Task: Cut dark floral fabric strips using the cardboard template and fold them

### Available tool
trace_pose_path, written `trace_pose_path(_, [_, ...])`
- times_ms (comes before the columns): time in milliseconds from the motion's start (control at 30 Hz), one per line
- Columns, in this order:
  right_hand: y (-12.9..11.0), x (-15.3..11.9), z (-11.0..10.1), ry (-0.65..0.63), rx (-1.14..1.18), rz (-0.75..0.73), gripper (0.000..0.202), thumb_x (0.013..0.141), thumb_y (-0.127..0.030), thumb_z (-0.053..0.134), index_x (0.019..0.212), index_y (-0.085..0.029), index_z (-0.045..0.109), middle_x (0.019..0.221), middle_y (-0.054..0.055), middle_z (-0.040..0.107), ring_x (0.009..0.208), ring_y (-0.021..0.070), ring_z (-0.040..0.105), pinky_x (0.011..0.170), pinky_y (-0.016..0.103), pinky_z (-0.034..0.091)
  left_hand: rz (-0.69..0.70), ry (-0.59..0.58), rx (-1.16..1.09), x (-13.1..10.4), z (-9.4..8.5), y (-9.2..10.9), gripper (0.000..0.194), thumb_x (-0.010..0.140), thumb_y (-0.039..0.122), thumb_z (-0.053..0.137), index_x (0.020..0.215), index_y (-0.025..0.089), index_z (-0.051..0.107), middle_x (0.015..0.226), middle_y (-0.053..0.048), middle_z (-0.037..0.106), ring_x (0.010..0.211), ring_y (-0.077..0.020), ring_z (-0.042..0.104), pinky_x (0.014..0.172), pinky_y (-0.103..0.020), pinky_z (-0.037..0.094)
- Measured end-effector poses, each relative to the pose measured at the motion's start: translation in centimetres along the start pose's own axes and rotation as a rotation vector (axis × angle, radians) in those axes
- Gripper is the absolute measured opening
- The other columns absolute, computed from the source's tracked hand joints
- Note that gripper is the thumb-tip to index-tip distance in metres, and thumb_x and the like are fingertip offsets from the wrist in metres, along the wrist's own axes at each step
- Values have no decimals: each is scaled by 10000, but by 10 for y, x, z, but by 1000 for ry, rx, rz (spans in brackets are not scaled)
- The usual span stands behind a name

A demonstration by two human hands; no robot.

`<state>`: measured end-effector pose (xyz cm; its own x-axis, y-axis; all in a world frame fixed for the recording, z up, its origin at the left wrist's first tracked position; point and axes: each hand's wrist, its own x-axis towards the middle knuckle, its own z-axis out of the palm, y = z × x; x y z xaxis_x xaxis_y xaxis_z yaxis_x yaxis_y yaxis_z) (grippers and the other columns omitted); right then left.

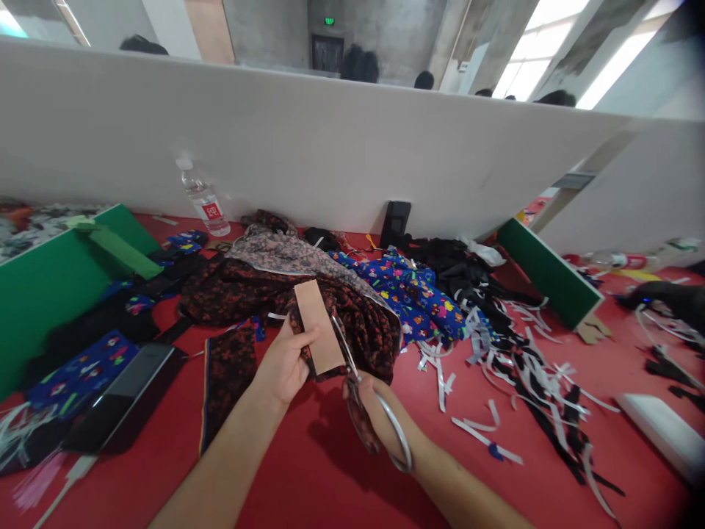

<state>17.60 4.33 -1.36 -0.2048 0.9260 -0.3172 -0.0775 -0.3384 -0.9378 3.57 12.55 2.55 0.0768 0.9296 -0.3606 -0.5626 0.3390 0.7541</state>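
Observation:
My left hand point(283, 365) pinches a tan cardboard rectangle point(319, 328) against dark red-and-black patterned fabric point(214, 294). Large metal scissors point(397, 433) are in my right hand point(374, 411), with their blades point(342, 342) pointing up along the right edge of the cardboard. Folds of the patterned fabric lie behind the blades, and whether the blades are parted is hard to tell. A separate dark patterned piece with a striped edge point(228, 375) lies left of my left wrist. Blue printed cloth point(418, 294) spreads out behind, to the right.
Green boards point(60, 294) point(548, 275) stand at both sides. A water bottle point(203, 198) and a phone point(395, 222) are by the white partition point(308, 147). White strips point(551, 389) litter the right side of the red table point(440, 485). A power bank point(124, 397) lies left.

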Motion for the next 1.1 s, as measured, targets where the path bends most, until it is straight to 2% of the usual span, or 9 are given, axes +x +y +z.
trace_pose_path(267, [3,2,-2,-1,14,-15,624,740,-793,306,814,-188,439,439,-107,332,293,37,273,287,165,267,-9,-30,5,-1,0,-3,556,685,6,601,1184,241,526,1058,-45,684,932,-194,665,852,-331,540])
trace_pose_path(567, [-3,-2,1,67,-18,44,629,714,-802,340,761,-183,444,418,-103,347,273,25,247,246,142,199,-15,-22,4,-2,2,-2,549,696,5,594,1186,241,524,1067,-41,679,938,-189,660,850,-323,538])
trace_pose_path(800, [-2,-2,1,48,-12,-3,627,714,-803,343,781,-187,442,426,-102,336,286,36,262,265,155,224,7,-40,-6,1,-1,-4,519,708,16,597,1171,242,535,1065,-35,681,938,-184,658,845,-311,539])
trace_pose_path(1100, [5,2,-2,44,-23,-32,596,762,-770,315,795,-189,444,426,-98,336,292,44,278,271,160,249,-14,-50,-18,-3,3,-4,518,694,-2,596,1152,235,543,1093,-28,668,940,-176,652,860,-311,531])
